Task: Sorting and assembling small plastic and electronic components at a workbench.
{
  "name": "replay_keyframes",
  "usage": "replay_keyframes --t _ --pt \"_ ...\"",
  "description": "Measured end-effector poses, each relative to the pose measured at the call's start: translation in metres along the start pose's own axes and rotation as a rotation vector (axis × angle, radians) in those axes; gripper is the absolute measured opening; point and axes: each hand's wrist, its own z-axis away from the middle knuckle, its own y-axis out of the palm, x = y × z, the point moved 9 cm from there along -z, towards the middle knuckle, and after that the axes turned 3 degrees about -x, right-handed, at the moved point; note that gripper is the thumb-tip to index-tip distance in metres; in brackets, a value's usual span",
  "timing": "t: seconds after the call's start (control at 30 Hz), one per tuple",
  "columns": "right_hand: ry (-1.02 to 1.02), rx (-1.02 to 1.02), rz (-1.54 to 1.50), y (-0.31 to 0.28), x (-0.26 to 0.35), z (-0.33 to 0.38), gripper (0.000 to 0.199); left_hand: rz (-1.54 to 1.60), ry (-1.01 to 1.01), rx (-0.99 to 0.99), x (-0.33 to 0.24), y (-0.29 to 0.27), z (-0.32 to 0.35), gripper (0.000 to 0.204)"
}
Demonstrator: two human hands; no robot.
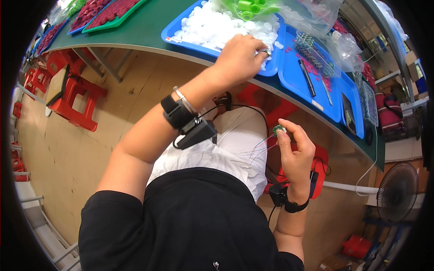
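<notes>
Left hand [239, 58] is reached fwd into the blue tray [174, 30] on the desk [149, 27], fingers curled on white caps [212, 27]. Right hand [296, 151] is held near the lap, pinching a small green part w/ thin wires [279, 129], well apart from the tray, below and right of it.

White caps [212, 27] in blue tray [174, 30]; green surface [144, 27]; red stools [74, 97]; small green part [279, 129] with thin coloured wires.
</notes>
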Motion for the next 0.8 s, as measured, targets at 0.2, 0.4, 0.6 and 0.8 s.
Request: replay_keyframes --t 0.2,0.4,0.6,0.8 --pt "-0.062 0.088 0.01 0.003 0.001 0.002 0.02 -0.41 0.123 -0.122 0.008 0.006 -0.038 0.028" --pt "-0.001 0.099 -0.034 0.001 -0.01 0.001 0.02 -0.639 0.282 0.416 -0.011 0.096 -0.066 0.025" --pt "0.015 0.089 -0.08 -0.001 -0.014 0.001 0.02 -0.517 0.305 0.361 -0.002 0.105 -0.081 0.015" --pt "0.328 0.056 -0.503 0.007 -0.053 0.01 0.028 -0.081 0.273 -0.077 -0.029 0.026 -0.078 0.016"
